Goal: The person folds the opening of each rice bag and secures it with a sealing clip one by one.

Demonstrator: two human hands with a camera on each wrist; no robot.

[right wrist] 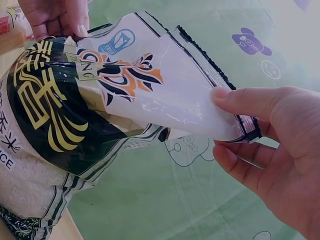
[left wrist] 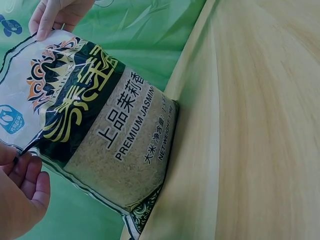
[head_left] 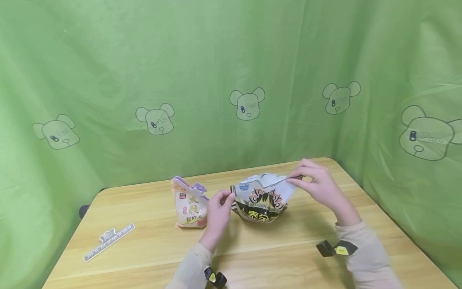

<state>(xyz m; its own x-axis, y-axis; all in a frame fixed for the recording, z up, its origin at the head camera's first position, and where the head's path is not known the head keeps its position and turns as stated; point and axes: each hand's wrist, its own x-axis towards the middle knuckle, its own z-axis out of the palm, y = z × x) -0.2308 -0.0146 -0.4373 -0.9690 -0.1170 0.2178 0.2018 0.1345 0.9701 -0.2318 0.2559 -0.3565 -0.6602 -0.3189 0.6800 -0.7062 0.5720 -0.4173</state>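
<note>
A rice bag (head_left: 265, 202) with a dark label and a white top stands on the table, its clear lower part showing grains in the left wrist view. My left hand (head_left: 218, 212) pinches the bag's left edge near the top. At the upper right corner, my right hand (right wrist: 280, 150) pinches the top between thumb and fingers. The white upper part is creased, and its dark-edged top runs slanting between the hands. Just left of my left hand stands a smaller bag (head_left: 189, 208) with a purple sealing clip (head_left: 185, 184) across its top.
A white clip with a piano-key pattern (head_left: 109, 242) lies on the left of the wooden table (head_left: 144, 265). Green curtains (head_left: 202, 80) with bear-head prints hang behind the table and along its right side. Black bands with yellow marks sit on both sleeves.
</note>
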